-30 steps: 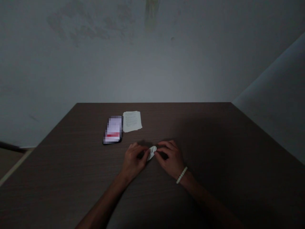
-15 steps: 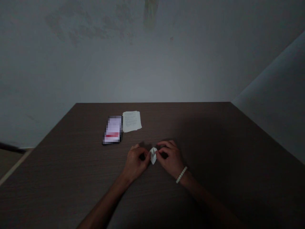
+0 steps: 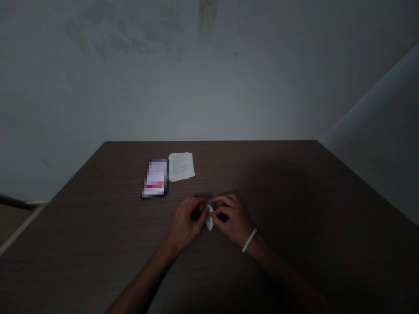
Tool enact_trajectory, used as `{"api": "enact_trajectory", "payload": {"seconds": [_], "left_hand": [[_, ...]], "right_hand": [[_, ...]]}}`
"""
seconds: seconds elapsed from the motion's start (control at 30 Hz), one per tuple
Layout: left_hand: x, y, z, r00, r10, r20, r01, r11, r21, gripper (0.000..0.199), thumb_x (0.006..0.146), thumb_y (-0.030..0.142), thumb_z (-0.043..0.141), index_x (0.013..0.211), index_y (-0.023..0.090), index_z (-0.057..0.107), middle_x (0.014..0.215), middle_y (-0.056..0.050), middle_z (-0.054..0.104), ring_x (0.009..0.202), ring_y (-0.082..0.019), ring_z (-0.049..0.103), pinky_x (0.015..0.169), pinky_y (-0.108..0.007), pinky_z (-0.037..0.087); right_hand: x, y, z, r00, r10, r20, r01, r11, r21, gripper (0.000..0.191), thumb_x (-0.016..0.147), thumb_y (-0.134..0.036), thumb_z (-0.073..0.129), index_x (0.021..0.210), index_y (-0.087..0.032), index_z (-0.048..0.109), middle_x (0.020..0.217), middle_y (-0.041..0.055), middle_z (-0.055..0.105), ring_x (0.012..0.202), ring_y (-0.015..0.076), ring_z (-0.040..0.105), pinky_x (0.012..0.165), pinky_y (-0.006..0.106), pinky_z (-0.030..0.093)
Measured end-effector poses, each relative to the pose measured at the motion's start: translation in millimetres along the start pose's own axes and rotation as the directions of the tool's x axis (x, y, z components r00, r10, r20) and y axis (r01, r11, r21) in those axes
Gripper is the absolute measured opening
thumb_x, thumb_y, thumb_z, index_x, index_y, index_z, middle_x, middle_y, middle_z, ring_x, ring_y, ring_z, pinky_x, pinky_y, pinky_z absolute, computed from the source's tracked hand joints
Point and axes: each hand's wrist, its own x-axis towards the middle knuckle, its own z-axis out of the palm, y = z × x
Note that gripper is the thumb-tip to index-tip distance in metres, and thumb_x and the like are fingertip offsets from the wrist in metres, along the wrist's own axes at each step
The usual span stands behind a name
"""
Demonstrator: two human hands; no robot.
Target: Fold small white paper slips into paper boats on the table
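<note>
Left hand (image 3: pixel 186 222) and right hand (image 3: pixel 233 219) meet over dark surface (image 3: pixel 294 244); fingers of both clamped on small folded paper (image 3: pixel 209 217) between them. Risk: dim light, tiny piece, uneven pinch could skew crease or tear it.

The room is dim. A dark brown wood-grain desk (image 3: pixel 294 183) fills the lower half of the view, its far edge set against a plain grey wall (image 3: pixel 209 96) with faint blotchy stains near the top. On the right, a paler slanted surface (image 3: pixel 386 131) runs along the desk's side. At the lower left, a strip of floor (image 3: pixel 16 222) shows beside the desk.
</note>
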Motion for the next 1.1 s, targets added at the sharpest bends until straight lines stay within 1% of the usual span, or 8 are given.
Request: {"api": "enact_trajectory", "payload": {"seconds": [0.07,0.2,0.33,0.5,0.6,0.67,0.9,1.1], "left_hand": [[0,-1,-0.3,0.998,0.061,-0.010,-0.061,0.997,-0.041,0.016,0.087,0.025,0.057,0.099,0.017,0.065,0.079,-0.003,0.062,0.074,-0.017,0.057,0.070,-0.032,0.046],[1,-2,-1.3,0.994,0.106,-0.026,-0.107,0.993,-0.041,0.014,0.089,0.025,0.055,0.085,0.018,0.066,0.073,-0.003,0.060,0.072,-0.017,0.056,0.068,-0.031,0.046],[2,-2,-2.3,0.995,0.044,-0.086,-0.041,0.998,0.037,0.018,0.089,0.027,0.055,0.076,0.017,0.064,0.068,-0.002,0.060,0.067,-0.016,0.054,0.065,-0.030,0.044],[2,-3,-2.3,0.987,-0.087,-0.136,0.101,0.990,0.094,0.021,0.088,0.030,0.054,0.077,0.016,0.065,0.069,-0.002,0.062,0.067,-0.017,0.056,0.064,-0.029,0.043],[2,-4,-3.2,0.980,-0.134,-0.147,0.145,0.987,0.066,0.021,0.088,0.031,0.054,0.079,0.016,0.066,0.072,-0.003,0.064,0.069,-0.017,0.058,0.064,-0.028,0.044],[2,-5,-4.6,0.981,-0.131,-0.144,0.138,0.989,0.045,0.021,0.088,0.030,0.053,0.083,0.016,0.067,0.075,-0.004,0.066,0.071,-0.017,0.059,0.066,-0.029,0.045],[3,-11,-10.7,0.989,-0.113,-0.092,0.116,0.993,0.025,0.021,0.087,0.028,0.051,0.083,0.016,0.068,0.076,-0.004,0.067,0.072,-0.018,0.060,0.067,-0.030,0.045],[3,-12,-13.1,0.989,-0.138,-0.056,0.138,0.990,-0.003,0.024,0.089,0.033,0.052,0.085,0.016,0.068,0.079,-0.004,0.067,0.076,-0.019,0.061,0.071,-0.032,0.047]], "right_hand": [[-1,1,0,1.000,-0.011,0.006,0.011,1.000,0.003,0.011,0.079,-0.015,0.068,0.071,-0.023,0.067,0.102,0.0030,0.067,0.098,0.0207,0.057,0.084,0.038,0.051],[0,0,0,1.000,0.015,-0.010,-0.015,1.000,0.006,0.009,0.081,-0.017,0.068,0.074,-0.023,0.068,0.099,0.0032,0.067,0.097,0.0196,0.057,0.084,0.037,0.050],[1,-5,-4,1.000,0.003,-0.006,-0.003,1.000,-0.005,0.004,0.084,-0.022,0.066,0.086,-0.022,0.069,0.096,0.0042,0.067,0.094,0.0191,0.058,0.084,0.035,0.049],[-3,-8,-6,0.977,-0.189,0.101,0.195,0.980,-0.050,0.023,0.080,-0.036,0.070,0.096,-0.020,0.068,0.094,0.0051,0.067,0.085,0.0197,0.057,0.075,0.034,0.049],[-5,-6,-4,0.968,-0.230,0.099,0.240,0.965,-0.107,0.009,0.086,-0.025,0.064,0.092,-0.021,0.070,0.088,0.0029,0.068,0.080,0.0174,0.056,0.072,0.032,0.048],[-5,-5,-3,0.966,-0.234,0.107,0.248,0.960,-0.133,0.010,0.088,-0.020,0.061,0.090,-0.021,0.070,0.086,0.0023,0.069,0.078,0.0166,0.055,0.070,0.030,0.047],[-4,4,-4,0.970,-0.209,0.126,0.228,0.960,-0.160,0.014,0.092,-0.019,0.057,0.094,-0.021,0.070,0.089,0.0029,0.069,0.080,0.0169,0.055,0.071,0.030,0.046],[-3,8,-7,0.974,-0.170,0.152,0.190,0.973,-0.130,0.014,0.092,-0.018,0.056,0.094,-0.021,0.070,0.090,0.0034,0.069,0.082,0.0172,0.056,0.072,0.030,0.048]]}}
